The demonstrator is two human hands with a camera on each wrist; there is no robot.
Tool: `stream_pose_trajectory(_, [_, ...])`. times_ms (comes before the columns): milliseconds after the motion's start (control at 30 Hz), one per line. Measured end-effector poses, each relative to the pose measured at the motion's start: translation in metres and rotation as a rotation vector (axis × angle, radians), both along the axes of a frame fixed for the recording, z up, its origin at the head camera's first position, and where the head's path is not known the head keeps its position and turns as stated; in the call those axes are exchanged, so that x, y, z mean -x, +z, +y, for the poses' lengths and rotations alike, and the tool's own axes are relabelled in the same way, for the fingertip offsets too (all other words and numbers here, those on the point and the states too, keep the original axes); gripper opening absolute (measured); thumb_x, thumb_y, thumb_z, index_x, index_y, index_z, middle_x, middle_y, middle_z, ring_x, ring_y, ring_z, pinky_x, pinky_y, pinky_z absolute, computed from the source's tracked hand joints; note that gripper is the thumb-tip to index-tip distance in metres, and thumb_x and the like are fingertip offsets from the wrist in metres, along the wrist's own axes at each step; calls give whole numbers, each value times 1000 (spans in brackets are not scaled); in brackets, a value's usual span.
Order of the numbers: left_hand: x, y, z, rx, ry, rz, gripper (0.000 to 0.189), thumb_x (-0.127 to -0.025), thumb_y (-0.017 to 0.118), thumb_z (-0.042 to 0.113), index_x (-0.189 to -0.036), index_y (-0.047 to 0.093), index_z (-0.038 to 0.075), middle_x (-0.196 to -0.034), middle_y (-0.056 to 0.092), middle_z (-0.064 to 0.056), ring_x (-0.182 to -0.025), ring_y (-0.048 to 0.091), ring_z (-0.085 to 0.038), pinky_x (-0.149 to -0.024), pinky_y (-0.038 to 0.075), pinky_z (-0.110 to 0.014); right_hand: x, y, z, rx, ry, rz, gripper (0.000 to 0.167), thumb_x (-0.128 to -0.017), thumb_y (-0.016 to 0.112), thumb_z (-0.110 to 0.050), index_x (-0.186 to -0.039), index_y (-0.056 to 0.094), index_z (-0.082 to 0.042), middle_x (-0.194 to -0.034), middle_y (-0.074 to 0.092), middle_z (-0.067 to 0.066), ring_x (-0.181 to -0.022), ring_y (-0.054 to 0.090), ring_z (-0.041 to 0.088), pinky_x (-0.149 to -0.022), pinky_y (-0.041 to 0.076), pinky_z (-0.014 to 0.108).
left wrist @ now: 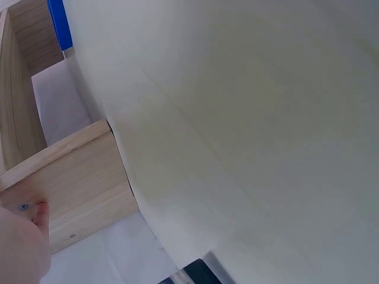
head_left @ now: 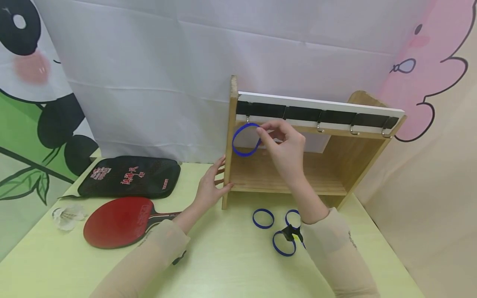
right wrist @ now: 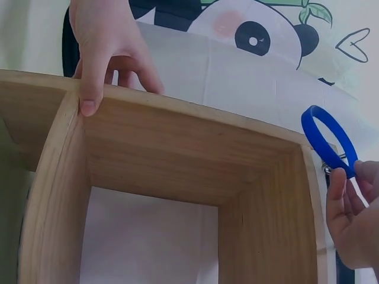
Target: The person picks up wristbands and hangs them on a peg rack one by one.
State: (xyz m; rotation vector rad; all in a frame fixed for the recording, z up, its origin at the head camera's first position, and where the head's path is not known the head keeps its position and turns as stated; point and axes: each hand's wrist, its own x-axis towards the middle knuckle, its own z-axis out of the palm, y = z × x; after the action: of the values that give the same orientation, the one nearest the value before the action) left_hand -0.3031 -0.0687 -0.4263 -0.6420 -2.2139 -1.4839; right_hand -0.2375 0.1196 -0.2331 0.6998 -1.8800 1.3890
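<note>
My right hand pinches a blue band, a ring that looks like a silicone wristband, between thumb and fingertips. The band's top edge is right at the leftmost metal hook under the rack's black-and-white rail. In the right wrist view the band overlaps that hook. At the left side panel of the wooden rack, my left hand holds on, its fingers along the outer face. Its thumb lies over the front edge near the shelf, as the right wrist view shows.
On the table before the rack lie a blue ring and more blue rings joined by a black piece, partly behind my right forearm. To the left are a red table tennis paddle, a black case and a shuttlecock.
</note>
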Motion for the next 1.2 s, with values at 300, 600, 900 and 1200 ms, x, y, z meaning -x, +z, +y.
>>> stream_pose_trajectory(300, [1, -1, -2, 1, 5, 13, 90, -77, 76, 5, -149, 27, 29, -140, 43, -12, -119, 53, -33, -85, 58, -42, 13, -3, -11, -48, -59, 71, 14, -86, 67, -7, -91, 65, 6, -85, 68, 17, -61, 63, 31, -45, 52, 17])
stream_pose_trajectory(600, [0, -1, -2, 1, 4, 1, 90, -77, 76, 4, -149, 27, 28, -140, 43, -11, -119, 53, -32, -85, 58, -41, 26, -18, -7, -73, -88, 86, 18, -87, 69, -18, -94, 67, -1, -90, 70, 8, -63, 63, 16, -46, 54, 21])
stream_pose_trajectory(900, [0, -1, -2, 12, 10, 11, 90, -78, 75, 6, -149, 27, 30, -140, 43, -9, -119, 53, -31, -85, 58, -37, 12, -27, 6, -108, -100, 57, 17, -85, 70, -15, -96, 68, -3, -91, 71, 7, -62, 64, 15, -50, 55, 19])
stream_pose_trajectory(1200, [0, 0, 0, 5, -2, 23, 90, -78, 75, 4, -149, 26, 30, -140, 43, -11, -119, 53, -33, -85, 58, -40, 1, -45, 35, -228, -94, 31, 16, -83, 72, -12, -99, 70, -9, -92, 71, 2, -71, 62, 8, -57, 52, 14])
